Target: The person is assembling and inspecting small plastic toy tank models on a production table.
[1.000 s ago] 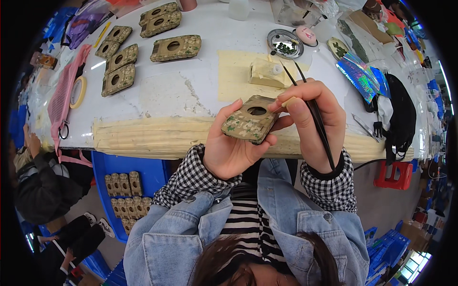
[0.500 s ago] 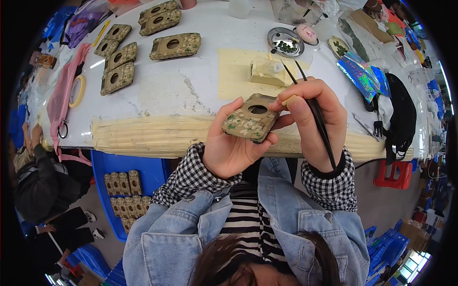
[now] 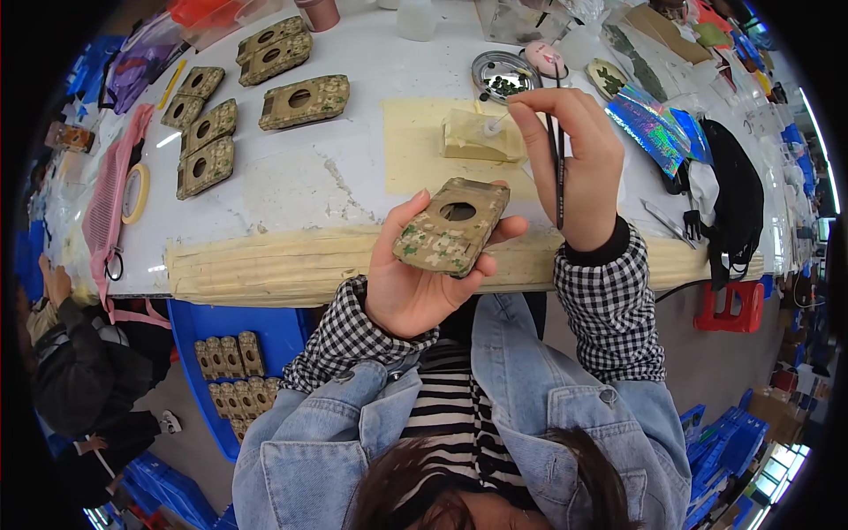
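My left hand (image 3: pixel 415 287) holds a camouflage-painted toy tank hull (image 3: pixel 452 228) with a round hole in its top, tilted above the table's front edge. My right hand (image 3: pixel 576 159) is raised beyond it, with black tweezers (image 3: pixel 560 168) tucked in the palm, their tips pointing away. Its thumb and forefinger come together at the thin tip of a small white nozzle (image 3: pixel 492 128); whether they pinch it I cannot tell. That nozzle stands in a tape-wrapped block (image 3: pixel 473 141). Just beyond is a round metal dish (image 3: pixel 481 75) with small dark green pieces.
More hulls (image 3: pixel 305 102) lie at the far left, beside a tape roll (image 3: pixel 135 194) and a pink mesh strap (image 3: pixel 106 212). Silver tweezers (image 3: pixel 669 223) and a black bag (image 3: pixel 735 194) lie right. A blue tray (image 3: pixel 199 322) with several hulls sits below the table, left.
My right hand has left the hull and reached away to the nozzle, turning the black tweezers more upright. The left hand still holds the hull, now slightly lower and farther left in view.
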